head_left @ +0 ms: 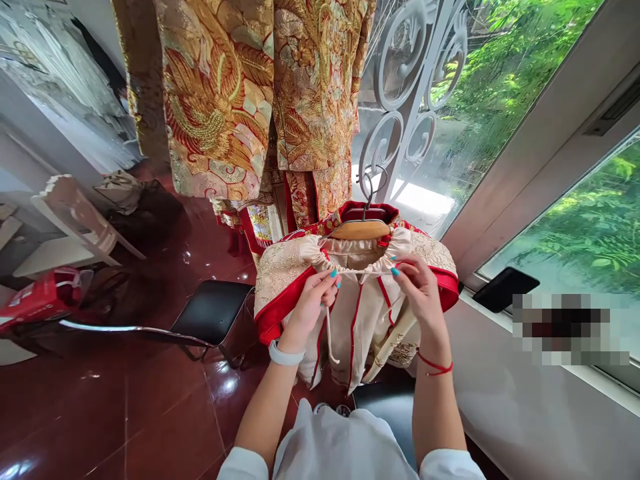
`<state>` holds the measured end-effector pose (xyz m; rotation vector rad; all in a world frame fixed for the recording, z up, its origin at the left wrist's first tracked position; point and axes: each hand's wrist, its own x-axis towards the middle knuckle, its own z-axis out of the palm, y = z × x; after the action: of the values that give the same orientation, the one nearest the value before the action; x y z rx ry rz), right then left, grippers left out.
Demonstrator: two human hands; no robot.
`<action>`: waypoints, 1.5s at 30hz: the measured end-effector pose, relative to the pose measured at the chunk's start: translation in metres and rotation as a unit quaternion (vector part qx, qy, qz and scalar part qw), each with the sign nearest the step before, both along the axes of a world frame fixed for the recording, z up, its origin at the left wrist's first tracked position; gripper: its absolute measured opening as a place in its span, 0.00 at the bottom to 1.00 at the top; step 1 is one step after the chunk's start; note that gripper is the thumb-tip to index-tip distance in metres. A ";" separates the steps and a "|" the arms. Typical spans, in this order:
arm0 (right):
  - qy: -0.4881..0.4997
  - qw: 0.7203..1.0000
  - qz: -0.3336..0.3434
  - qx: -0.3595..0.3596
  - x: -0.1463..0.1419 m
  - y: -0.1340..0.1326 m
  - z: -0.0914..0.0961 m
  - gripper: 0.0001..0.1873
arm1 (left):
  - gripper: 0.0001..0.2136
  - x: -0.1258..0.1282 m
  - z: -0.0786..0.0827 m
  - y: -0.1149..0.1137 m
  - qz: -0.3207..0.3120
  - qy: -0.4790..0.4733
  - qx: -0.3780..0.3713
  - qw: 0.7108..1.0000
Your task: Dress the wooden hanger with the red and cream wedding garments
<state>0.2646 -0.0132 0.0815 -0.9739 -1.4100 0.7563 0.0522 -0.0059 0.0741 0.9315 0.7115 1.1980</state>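
Observation:
A cream garment (285, 260) with red trim and gold embroidery hangs in front of me on a wooden hanger (361, 231). A pale drawstring cord (331, 333) comes out of its gathered neckline. My left hand (316, 299) pinches the cord at the left of the neck opening, and one end dangles below the fingers. My right hand (419, 287) pinches at the right of the neckline, thumb and finger together on the cord. Between both hands the cord runs nearly straight across the front of the opening.
Gold and red embroidered garments (215, 113) hang behind. A white scrolled metal grille (400, 73) stands by the window. A phone (506, 289) rests on the sill at right. At left are a black chair (213, 310), a white chair (75, 220) and a red bag (43, 297).

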 end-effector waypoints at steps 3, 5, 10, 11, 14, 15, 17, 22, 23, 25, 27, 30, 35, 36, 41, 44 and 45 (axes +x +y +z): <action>-0.023 0.999 -0.019 0.030 0.006 0.006 0.009 0.08 | 0.21 -0.009 0.005 0.004 -0.024 -0.035 -0.023 0.999; -0.013 0.999 -0.034 0.020 0.005 0.011 -0.001 0.08 | 0.20 -0.010 0.002 0.005 -0.020 -0.059 -0.035 0.997; -0.066 0.997 -0.039 -0.005 0.008 0.009 -0.026 0.08 | 0.13 -0.009 -0.006 0.004 -0.004 -0.087 -0.059 0.994; -0.105 0.994 -0.030 -0.006 0.010 0.006 -0.024 0.10 | 0.11 -0.009 -0.006 0.004 -0.017 -0.097 -0.062 0.993; -0.225 0.973 -0.039 -0.013 0.012 -0.007 -0.012 0.12 | 0.07 -0.013 -0.001 0.002 -0.062 -0.111 -0.060 0.990; -0.248 0.966 -0.068 -0.008 0.009 -0.009 -0.009 0.12 | 0.07 -0.015 0.001 0.002 -0.068 -0.103 -0.052 0.991; -0.243 0.956 -0.161 0.025 -0.004 -0.008 -0.006 0.11 | 0.10 -0.016 0.002 0.000 -0.065 -0.073 -0.023 0.995; -0.057 0.908 -0.381 0.165 -0.050 0.020 -0.009 0.11 | 0.20 -0.019 0.001 -0.002 -0.065 0.041 0.058 0.995; -0.030 0.912 -0.371 0.175 -0.055 0.026 -0.008 0.12 | 0.21 -0.019 0.002 -0.001 -0.060 0.073 0.076 0.993; -0.031 0.956 -0.247 0.157 -0.058 0.033 -0.003 0.14 | 0.21 -0.017 0.006 0.001 -0.028 0.139 0.123 0.982; -0.080 0.989 -0.051 0.113 -0.052 0.035 0.002 0.16 | 0.18 -0.014 0.012 0.003 0.016 0.206 0.182 0.961; -0.122 0.984 0.112 0.069 -0.043 0.032 0.009 0.18 | 0.17 -0.007 0.019 0.006 0.049 0.320 0.264 0.909; -0.103 0.984 0.122 0.073 -0.040 0.027 0.010 0.17 | 0.20 -0.001 0.013 0.008 0.064 0.410 0.345 0.842; -0.099 0.985 0.123 0.068 -0.039 0.025 0.008 0.18 | 0.19 -0.002 0.011 0.009 0.067 0.402 0.365 0.837; -0.097 0.984 0.145 0.030 -0.030 0.022 0.004 0.20 | 0.13 -0.008 0.009 0.017 0.042 0.381 0.429 0.818; -0.119 0.985 0.117 0.033 -0.030 0.020 0.003 0.17 | 0.11 -0.010 0.013 0.023 0.034 0.412 0.448 0.792; -0.129 0.986 0.096 0.040 -0.031 0.019 0.004 0.16 | 0.10 -0.009 0.014 0.024 0.038 0.424 0.452 0.784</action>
<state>0.2339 0.0056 0.0850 -0.9055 -1.7660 0.7276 0.0430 0.0184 0.0877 2.3668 0.8653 1.1539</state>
